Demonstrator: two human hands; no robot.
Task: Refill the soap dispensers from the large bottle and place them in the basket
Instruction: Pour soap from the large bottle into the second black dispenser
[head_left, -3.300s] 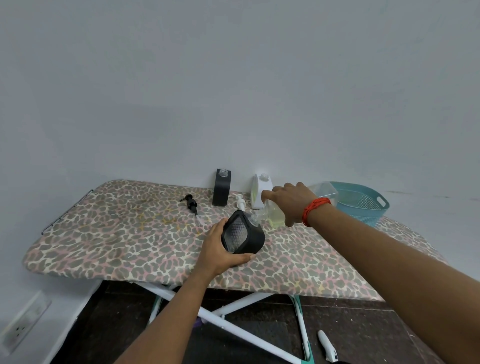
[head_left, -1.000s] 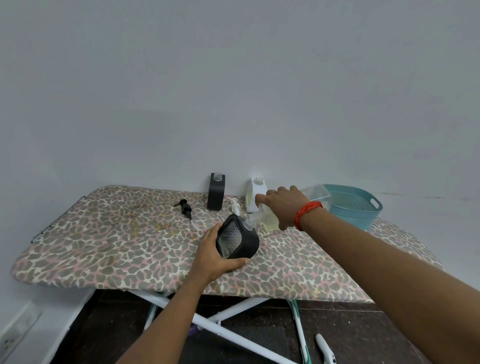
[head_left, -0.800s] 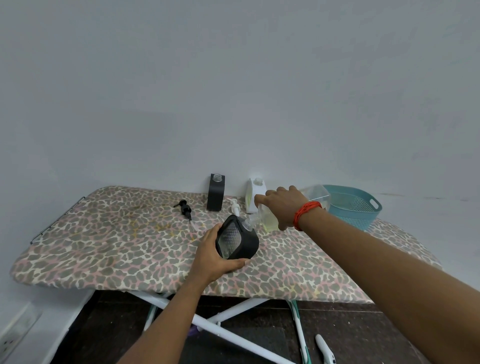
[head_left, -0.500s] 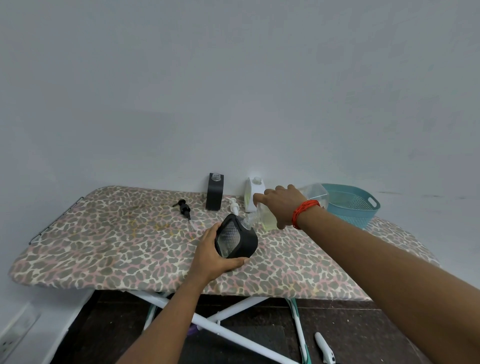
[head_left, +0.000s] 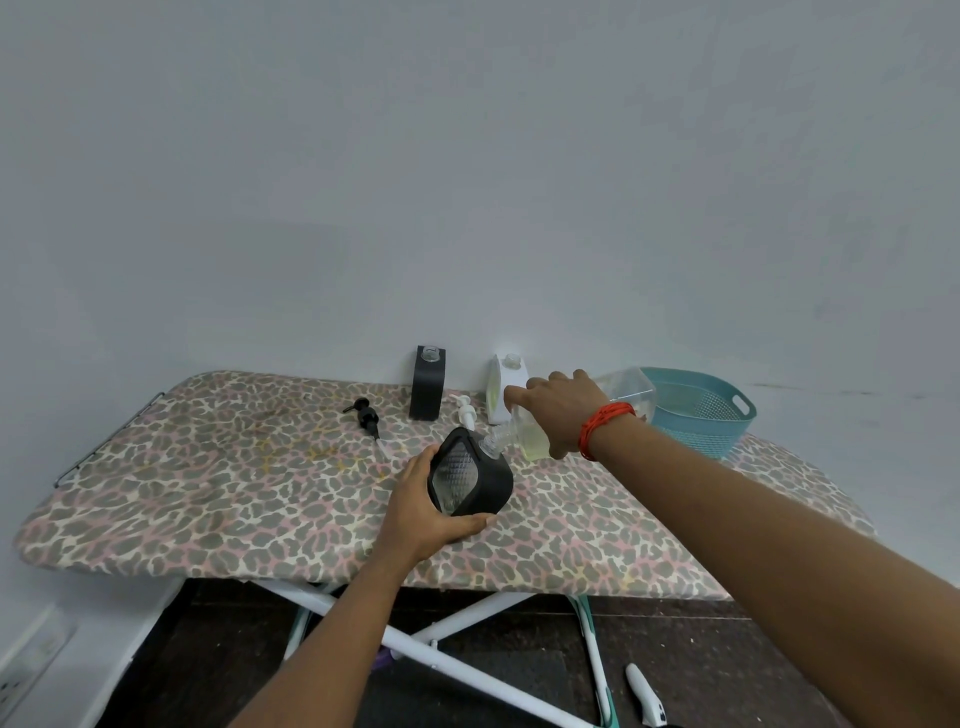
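My left hand (head_left: 422, 512) grips a black square soap dispenser (head_left: 470, 478), tilted just above the ironing board (head_left: 218, 483). My right hand (head_left: 561, 410) holds the large clear bottle (head_left: 631, 392) of yellowish soap, tipped so its neck meets the dispenser's open mouth. A second black dispenser (head_left: 427, 382) and a white dispenser (head_left: 501, 387) stand uncapped at the board's back edge. A black pump head (head_left: 366, 415) and a white pump head (head_left: 465, 410) lie on the board. The teal basket (head_left: 698, 410) sits at the back right.
The leopard-print board stands against a plain wall, with its white legs (head_left: 431, 654) crossing below. A white object (head_left: 644, 699) lies on the dark floor at the lower right. A wall socket (head_left: 21, 670) is at the lower left.
Both hands keep the same hold, and the large bottle stays tipped into the black dispenser. Only the camera has shifted slightly.
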